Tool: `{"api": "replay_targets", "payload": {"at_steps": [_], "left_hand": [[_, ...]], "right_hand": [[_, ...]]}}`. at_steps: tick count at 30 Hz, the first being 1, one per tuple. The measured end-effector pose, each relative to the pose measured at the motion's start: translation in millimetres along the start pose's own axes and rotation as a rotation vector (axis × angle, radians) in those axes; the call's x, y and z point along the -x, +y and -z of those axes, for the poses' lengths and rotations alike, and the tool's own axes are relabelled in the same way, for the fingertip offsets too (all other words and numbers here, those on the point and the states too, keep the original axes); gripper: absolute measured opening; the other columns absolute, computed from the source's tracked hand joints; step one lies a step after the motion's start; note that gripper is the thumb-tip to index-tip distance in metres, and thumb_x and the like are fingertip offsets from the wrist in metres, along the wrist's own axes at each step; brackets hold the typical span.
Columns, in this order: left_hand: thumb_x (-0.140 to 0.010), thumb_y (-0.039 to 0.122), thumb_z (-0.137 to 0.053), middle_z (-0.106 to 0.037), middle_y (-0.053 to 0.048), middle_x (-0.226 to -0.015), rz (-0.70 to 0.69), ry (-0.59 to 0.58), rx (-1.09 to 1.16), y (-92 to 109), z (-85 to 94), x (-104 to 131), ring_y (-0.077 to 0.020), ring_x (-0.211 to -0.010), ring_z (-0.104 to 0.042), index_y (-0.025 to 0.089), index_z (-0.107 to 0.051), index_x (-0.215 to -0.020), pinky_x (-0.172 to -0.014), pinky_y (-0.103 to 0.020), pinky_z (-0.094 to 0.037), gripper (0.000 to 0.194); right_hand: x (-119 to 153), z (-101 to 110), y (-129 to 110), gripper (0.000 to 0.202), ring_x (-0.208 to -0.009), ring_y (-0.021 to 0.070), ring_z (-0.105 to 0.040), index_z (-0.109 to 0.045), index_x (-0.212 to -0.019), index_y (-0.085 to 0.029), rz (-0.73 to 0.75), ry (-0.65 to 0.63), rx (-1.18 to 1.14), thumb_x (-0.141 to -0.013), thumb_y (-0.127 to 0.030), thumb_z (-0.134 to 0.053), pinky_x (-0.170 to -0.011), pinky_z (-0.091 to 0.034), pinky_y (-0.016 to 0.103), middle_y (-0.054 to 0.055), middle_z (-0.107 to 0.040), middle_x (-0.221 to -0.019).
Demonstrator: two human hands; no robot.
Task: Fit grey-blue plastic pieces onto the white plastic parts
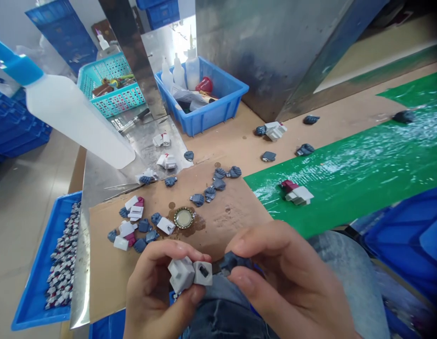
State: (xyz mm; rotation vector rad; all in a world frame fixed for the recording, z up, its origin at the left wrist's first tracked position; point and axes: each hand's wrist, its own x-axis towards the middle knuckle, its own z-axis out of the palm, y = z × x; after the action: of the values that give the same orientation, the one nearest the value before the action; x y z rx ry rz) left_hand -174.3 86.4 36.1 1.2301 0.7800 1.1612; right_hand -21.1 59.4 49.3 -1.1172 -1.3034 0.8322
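Near the bottom centre, my left hand [162, 287] pinches a white block-shaped part [182, 274], whose square end with a dark slot faces right. Just right of it, my right hand [285, 278] holds a small dark blue-grey piece [234, 262] between thumb and fingers, a short gap from the white part. Beyond my hands, a round metal cap [184, 218] with pale content sits on brown cardboard [109, 278]. Around the cap lie several dark pieces [197, 199] and several white parts with dark red sections [135, 211].
A blue bin [204, 115] with bottles stands at the back, beside a turquoise basket [117, 104]. A large white bottle [77, 113] rises at the left. A blue tray [31, 287] of many small parts is lower left. Green sheeting [349, 174] with a few parts extends right.
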Motion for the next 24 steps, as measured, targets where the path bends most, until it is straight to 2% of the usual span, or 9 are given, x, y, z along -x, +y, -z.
{"api": "replay_targets", "payload": {"at_steps": [2,3,8,11,13,15,19,24], "left_hand": [[-0.081,0.021,-0.073,-0.069,0.006,-0.088,0.015,0.094,0.0,1,-5.3,2,-0.0065,-0.084,-0.067,0.025,-0.062,-0.096,-0.074,-0.007,-0.05,0.019],[-0.081,0.022,-0.073,-0.069,0.006,-0.088,0.009,0.095,-0.008,0,-5.6,2,-0.0067,-0.083,-0.067,0.025,-0.062,-0.096,-0.074,-0.007,-0.051,0.019],[-0.08,0.008,-0.069,-0.069,0.004,-0.097,-0.022,-0.163,-0.102,-3,12.6,-3,-0.0117,-0.09,-0.069,0.03,-0.059,-0.107,-0.078,-0.014,-0.055,0.036],[-0.079,0.006,-0.069,-0.068,0.003,-0.098,-0.033,-0.189,-0.114,-4,20.3,-5,-0.0124,-0.089,-0.069,0.03,-0.057,-0.109,-0.077,-0.015,-0.055,0.04],[-0.079,0.006,-0.07,-0.069,0.003,-0.097,-0.041,-0.203,-0.112,-3,17.7,-4,-0.0114,-0.088,-0.069,0.03,-0.058,-0.11,-0.077,-0.014,-0.055,0.041],[-0.08,0.011,-0.072,-0.07,0.004,-0.095,-0.029,-0.137,-0.091,-2,9.6,-1,-0.0094,-0.085,-0.068,0.029,-0.06,-0.108,-0.077,-0.012,-0.054,0.036],[-0.078,0.025,-0.076,-0.071,0.006,-0.089,0.041,0.118,-0.034,3,-9.7,4,-0.0063,-0.08,-0.066,0.028,-0.065,-0.1,-0.075,-0.008,-0.051,0.024],[-0.075,0.028,-0.078,-0.073,0.008,-0.088,0.079,0.167,-0.056,5,-16.3,6,-0.0059,-0.078,-0.067,0.029,-0.068,-0.1,-0.074,-0.007,-0.051,0.026]], "right_hand": [[1,-1,2,0.016,-0.054,0.0081,-0.053,-0.049,-0.094,-0.029,-0.056,-0.009,-0.06,-0.089,-0.018,-0.058,-0.049,-0.045,0.016,-0.006,-0.051,-0.066],[2,-1,3,0.015,-0.055,0.0079,-0.053,-0.048,-0.092,-0.03,-0.077,-0.012,-0.081,-0.088,-0.022,-0.06,-0.049,-0.045,0.015,-0.006,-0.052,-0.067],[3,-2,6,0.018,-0.051,0.006,-0.049,-0.049,-0.089,-0.03,-0.093,-0.026,-0.111,-0.085,-0.024,-0.065,-0.047,-0.042,0.015,-0.007,-0.052,-0.069],[4,-2,8,0.019,-0.051,0.0055,-0.048,-0.049,-0.091,-0.03,-0.09,-0.051,-0.142,-0.085,-0.023,-0.066,-0.048,-0.042,0.015,-0.007,-0.055,-0.074],[5,-2,9,0.019,-0.054,0.006,-0.05,-0.049,-0.092,-0.031,-0.084,-0.061,-0.155,-0.086,-0.022,-0.065,-0.049,-0.043,0.015,-0.006,-0.055,-0.076],[5,-2,11,0.019,-0.055,0.0061,-0.051,-0.049,-0.092,-0.031,-0.085,-0.068,-0.146,-0.086,-0.022,-0.064,-0.049,-0.042,0.015,-0.006,-0.055,-0.076],[7,-1,13,0.019,-0.054,0.0057,-0.05,-0.048,-0.092,-0.03,-0.072,-0.079,-0.109,-0.086,-0.022,-0.064,-0.049,-0.042,0.015,-0.006,-0.055,-0.076],[9,0,15,0.018,-0.054,0.0054,-0.05,-0.048,-0.091,-0.029,-0.048,-0.097,-0.069,-0.086,-0.021,-0.063,-0.048,-0.042,0.014,-0.006,-0.055,-0.075]]}}
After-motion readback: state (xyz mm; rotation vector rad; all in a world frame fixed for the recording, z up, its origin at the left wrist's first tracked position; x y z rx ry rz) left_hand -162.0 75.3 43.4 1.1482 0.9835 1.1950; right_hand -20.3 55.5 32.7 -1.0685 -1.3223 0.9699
